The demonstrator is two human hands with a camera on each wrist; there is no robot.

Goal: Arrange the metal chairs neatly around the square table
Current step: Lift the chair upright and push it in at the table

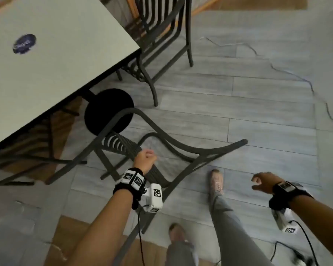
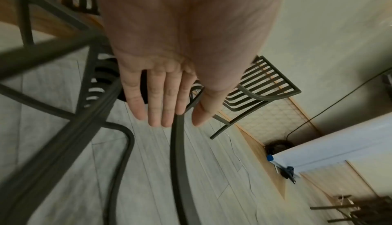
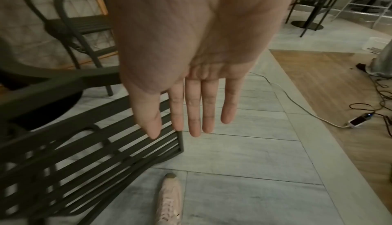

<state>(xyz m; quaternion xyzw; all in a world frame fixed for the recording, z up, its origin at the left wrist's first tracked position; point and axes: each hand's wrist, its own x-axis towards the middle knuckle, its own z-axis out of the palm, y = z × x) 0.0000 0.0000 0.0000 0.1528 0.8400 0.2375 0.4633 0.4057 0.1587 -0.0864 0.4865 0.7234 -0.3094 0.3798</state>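
The square white table (image 1: 56, 45) fills the upper left of the head view, with its round black base (image 1: 108, 110) below it. A dark metal chair (image 1: 229, 145) stands tilted on the floor in front of me, off the table's corner. My left hand (image 1: 145, 160) is at its frame. In the left wrist view that hand (image 2: 169, 119) has straight fingers over the chair's arm bar (image 2: 176, 161) and grips nothing. My right hand (image 1: 261, 182) hangs free to the right. Its straight fingers (image 3: 194, 119) hover past the corner of the slatted back (image 3: 84, 153). A second chair (image 1: 161, 25) stands at the table's far side.
A third chair (image 1: 27, 156) sits tucked under the table at the left. My feet (image 1: 216, 181) are right behind the tilted chair. Thin cables (image 1: 296, 73) cross the grey tile floor at the right, and a power strip (image 3: 358, 121) lies on the wooden strip.
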